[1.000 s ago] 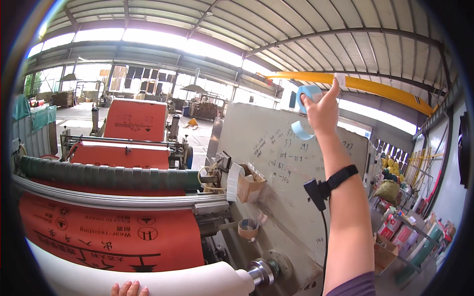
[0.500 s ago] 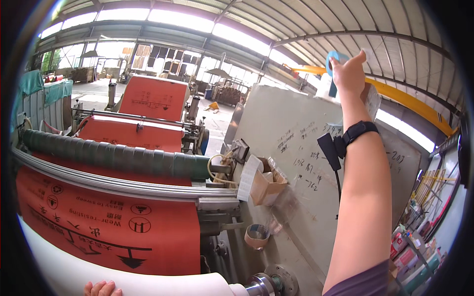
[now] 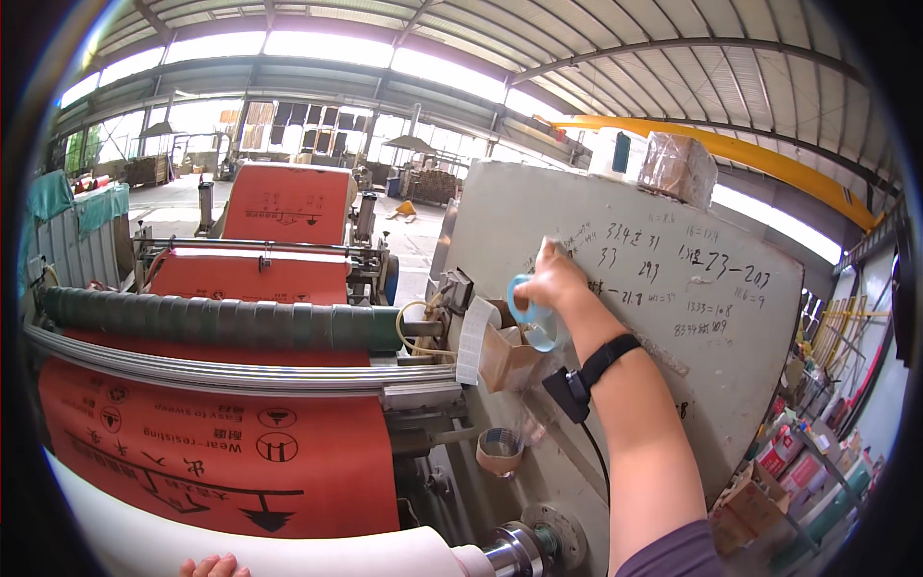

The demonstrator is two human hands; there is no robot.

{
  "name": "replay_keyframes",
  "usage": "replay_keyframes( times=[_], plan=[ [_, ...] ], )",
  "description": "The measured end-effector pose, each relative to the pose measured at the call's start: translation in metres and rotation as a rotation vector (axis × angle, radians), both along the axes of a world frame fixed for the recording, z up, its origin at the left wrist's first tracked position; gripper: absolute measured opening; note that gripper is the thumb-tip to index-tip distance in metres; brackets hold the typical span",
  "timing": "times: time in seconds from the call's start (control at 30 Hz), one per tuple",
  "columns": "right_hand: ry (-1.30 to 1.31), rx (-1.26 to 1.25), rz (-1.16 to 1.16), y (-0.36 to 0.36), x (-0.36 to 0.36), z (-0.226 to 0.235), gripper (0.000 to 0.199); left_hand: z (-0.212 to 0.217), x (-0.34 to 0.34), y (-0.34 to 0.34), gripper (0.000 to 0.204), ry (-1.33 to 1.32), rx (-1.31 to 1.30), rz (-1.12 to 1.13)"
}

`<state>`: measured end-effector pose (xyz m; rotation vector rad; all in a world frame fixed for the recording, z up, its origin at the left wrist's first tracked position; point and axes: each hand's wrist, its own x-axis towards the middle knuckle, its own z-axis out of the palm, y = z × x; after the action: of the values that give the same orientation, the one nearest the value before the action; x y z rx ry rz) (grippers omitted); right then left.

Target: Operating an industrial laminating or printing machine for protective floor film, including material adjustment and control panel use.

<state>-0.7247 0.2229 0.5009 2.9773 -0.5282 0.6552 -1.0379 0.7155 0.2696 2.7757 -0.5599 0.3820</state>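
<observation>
My right hand [image 3: 556,281] is closed on a roll of light-blue tape [image 3: 540,335], held in front of the upright grey panel [image 3: 500,207]. Just below and left of the tape is an open cardboard box [image 3: 511,363] fixed near the panel's edge. Only the fingertips of my left hand [image 3: 213,565] show, lying on top of the big white roll [image 3: 288,546] at the lower edge. Behind that roll, a printed red sheet [image 3: 212,442] stretches across the machine. A second tape roll [image 3: 500,450], brownish, sits beneath the box.
A green ribbed roller [image 3: 221,317] and a metal bar [image 3: 240,361] span the machine. Atop the panel stand a white container [image 3: 608,152] and a plastic-wrapped box [image 3: 678,165]. A metal shaft end [image 3: 514,553] holds the white roll. Cartons [image 3: 755,505] lie at the lower right.
My right hand has come down and left from the panel's top with the blue tape, to beside the cardboard box. My left hand remains on the white roll. The view has shifted slightly.
</observation>
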Motion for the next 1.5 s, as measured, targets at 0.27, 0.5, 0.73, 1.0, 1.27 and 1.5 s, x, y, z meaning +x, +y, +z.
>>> replay_keyframes(
  times=[0.27,0.5,0.73,1.0,1.27,1.5],
  plan=[
    [0.151,-0.036,0.032,0.013,-0.025,-0.052,0.116,0.004,0.000,0.003,0.092,0.009,-0.011,-0.021],
    [-0.017,0.061,0.106,0.012,-0.067,-0.071,0.116,0.005,0.001,0.002,0.090,-0.013,0.006,-0.034],
    [-0.446,0.348,0.354,0.017,-0.112,-0.139,0.102,0.000,-0.004,0.005,0.091,-0.009,0.034,-0.028],
    [-0.673,0.480,0.433,0.001,-0.150,-0.173,0.080,-0.009,-0.003,0.003,0.090,-0.048,0.039,-0.077],
    [-0.661,-0.065,0.294,-0.017,-0.137,-0.225,0.045,-0.029,-0.005,0.027,0.088,-0.195,0.034,-0.047],
    [-0.445,0.317,0.606,0.062,-0.090,-0.229,0.052,-0.046,0.011,0.007,0.091,-0.091,-0.184,-0.139]
  ],
)
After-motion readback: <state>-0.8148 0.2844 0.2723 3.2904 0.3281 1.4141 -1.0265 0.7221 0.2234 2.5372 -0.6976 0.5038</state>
